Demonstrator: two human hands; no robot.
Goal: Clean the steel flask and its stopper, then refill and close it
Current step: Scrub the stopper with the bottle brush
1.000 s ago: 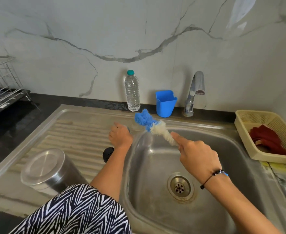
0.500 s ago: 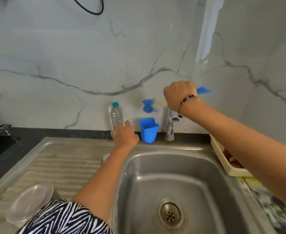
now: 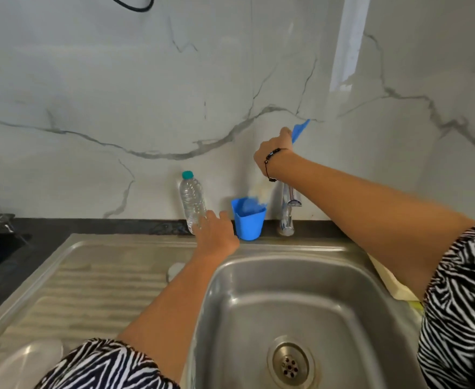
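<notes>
Sink point(image 3: 300, 276), steel, one basin on the right with a ribbed draining board on the left; black counter strip along its back edge, marble wall behind.

Steel flask point(image 3: 17, 366): only a blurred, pale round end shows at the near left corner of the draining board, partly behind the striped sleeve. Judged rigid, not fragile, and probably slick where wet; best taken round the body with a full wrap of the hand, not by the rim. Stopper: a small pale shape point(image 3: 176, 269) on the board beside the left forearm may be it; too blurred to confirm.

Water bottle point(image 3: 192, 202), clear plastic with a teal cap, upright on the back edge of the sink. Looks light and likely to dent under a squeeze; hold mid-body.

Blue cup point(image 3: 249, 223) stands at the back edge, between bottle and tap point(image 3: 288, 211).

Bottle brush point(image 3: 300, 131): blue handle end sticks up from the fist, pale bristle head blurred over the cup mouth.

Right hand point(image 3: 275, 153): fingers curled tight round the brush handle, raised above the tap.

Left hand point(image 3: 216, 231): fingers extended and slightly spread, tips at the bottle's base; contact seems likely, no grip yet.
</notes>
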